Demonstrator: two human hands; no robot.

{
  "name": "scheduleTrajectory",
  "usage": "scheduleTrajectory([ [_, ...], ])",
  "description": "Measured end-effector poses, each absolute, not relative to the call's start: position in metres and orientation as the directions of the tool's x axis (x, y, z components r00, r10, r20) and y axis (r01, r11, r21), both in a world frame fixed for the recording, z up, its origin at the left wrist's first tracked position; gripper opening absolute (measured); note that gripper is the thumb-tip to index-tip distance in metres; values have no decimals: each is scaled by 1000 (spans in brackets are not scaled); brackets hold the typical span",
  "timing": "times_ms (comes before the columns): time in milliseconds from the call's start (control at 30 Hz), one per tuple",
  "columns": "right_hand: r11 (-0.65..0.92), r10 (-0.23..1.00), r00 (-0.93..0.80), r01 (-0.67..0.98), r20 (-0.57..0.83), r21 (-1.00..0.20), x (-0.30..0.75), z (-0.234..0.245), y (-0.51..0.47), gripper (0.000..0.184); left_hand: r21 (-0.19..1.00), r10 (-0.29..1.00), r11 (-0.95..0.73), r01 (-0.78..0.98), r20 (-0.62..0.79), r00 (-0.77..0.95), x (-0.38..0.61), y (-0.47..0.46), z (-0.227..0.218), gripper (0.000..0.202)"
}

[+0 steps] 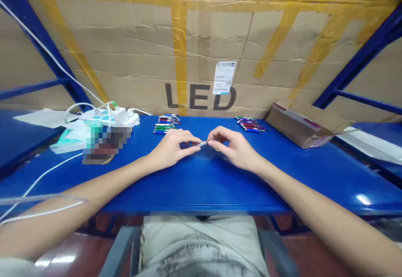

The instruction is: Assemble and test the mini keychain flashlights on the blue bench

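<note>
At the nearest edge of view, pale clothing (201, 245) covers the person's lap, between the grey armrests of a chair (121, 247). Beyond it begins the glossy blue bench (201, 187), with both bare forearms reaching over it from either side. A white cable (42, 176) runs across its left part.

Over the middle of the bench the two hands nearly meet. The left hand (172, 149) has its grip, thumb and fingertips, closed on the left end of a small silvery piece (203, 143); the right hand (234, 148) pinches the other end. The piece lies slightly tilted between them, right end higher, too small to make out in detail. Whether it touches the bench, I cannot tell.

To the left of the left hand is a pixelated object (106, 147), with a teal-and-white packet (67, 143) beside it and a white power strip (125, 120) just behind.

Farther back are two groups of slim coloured rods: the left group (165, 125) beyond the left hand, the right group (250, 125) beyond the right. An open cardboard box (301, 124) sits right of these. Behind everything stands taped cardboard (132, 67) printed "LED", bearing a white label (224, 77).
</note>
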State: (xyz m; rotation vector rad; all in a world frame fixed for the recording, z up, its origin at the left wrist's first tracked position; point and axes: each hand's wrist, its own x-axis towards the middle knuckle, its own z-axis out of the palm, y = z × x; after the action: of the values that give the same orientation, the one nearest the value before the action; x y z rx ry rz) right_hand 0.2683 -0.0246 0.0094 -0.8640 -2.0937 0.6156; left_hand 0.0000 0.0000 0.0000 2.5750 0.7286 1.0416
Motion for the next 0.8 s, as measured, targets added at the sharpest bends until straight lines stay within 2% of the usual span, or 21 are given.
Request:
scheduleTrajectory([
  [133, 665, 741, -467, 412, 483, -622, 266, 12, -26, 16, 413, 553, -832, 371, 565, 612, 1, 0, 0, 19],
  [300, 733, 680, -510, 485, 527, -477, 268, 13, -27, 13, 380, 550, -835, 397, 568, 612, 1, -2, 1, 17],
  [467, 772, 630, -564, 527, 533, -354, 270, 13, -26, 10, 280, 528, -845, 455, 568, 632, -2, -3, 1, 18],
  [633, 764, 641, -561, 531, 524, -367, 268, 12, -25, 9, 189, 476, -866, 462, 589, 652, -6, -2, 2, 20],
  [800, 730, 683, -517, 513, 516, -452, 266, 8, -23, 12, 131, 436, -878, 460, 614, 658, -7, -1, 2, 21],
])
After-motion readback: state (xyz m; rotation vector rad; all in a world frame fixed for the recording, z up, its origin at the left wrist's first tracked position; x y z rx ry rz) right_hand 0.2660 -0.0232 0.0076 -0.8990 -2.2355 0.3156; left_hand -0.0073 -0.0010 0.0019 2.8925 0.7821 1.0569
